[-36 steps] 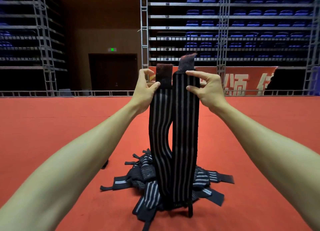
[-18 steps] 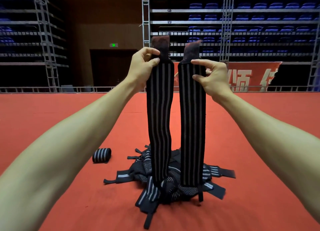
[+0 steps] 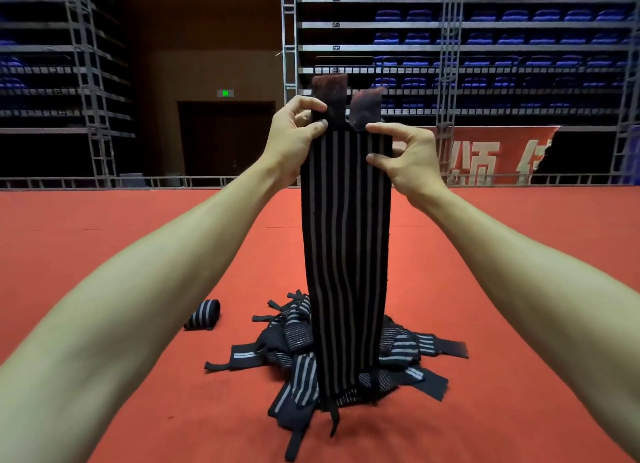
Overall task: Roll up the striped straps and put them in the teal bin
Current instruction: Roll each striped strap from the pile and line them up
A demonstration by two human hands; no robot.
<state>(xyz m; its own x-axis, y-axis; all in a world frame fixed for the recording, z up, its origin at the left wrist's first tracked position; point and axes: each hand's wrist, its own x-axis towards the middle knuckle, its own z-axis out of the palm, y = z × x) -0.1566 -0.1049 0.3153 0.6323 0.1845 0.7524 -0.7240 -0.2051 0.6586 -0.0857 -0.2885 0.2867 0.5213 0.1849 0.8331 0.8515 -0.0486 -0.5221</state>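
I hold two black straps with grey stripes [image 3: 346, 254] up in front of me, hanging side by side and overlapping, their dark fuzzy tabs sticking up at the top. My left hand [image 3: 294, 140] pinches the top of the left strap and my right hand [image 3: 405, 154] pinches the top of the right one. Their lower ends reach a heap of loose striped straps [image 3: 298, 338] on the red floor. One rolled strap [image 3: 204, 313] lies to the left of the heap. No teal bin is in view.
The red carpeted floor [image 3: 138, 237] spreads out on all sides. A low metal rail [image 3: 104, 182] runs along its far edge, with scaffold towers, rows of blue seats and a red banner [image 3: 485, 157] behind it.
My hands have come together, so the two straps, held apart half a second ago, now hang touching and overlapping. A second ago they were lower.
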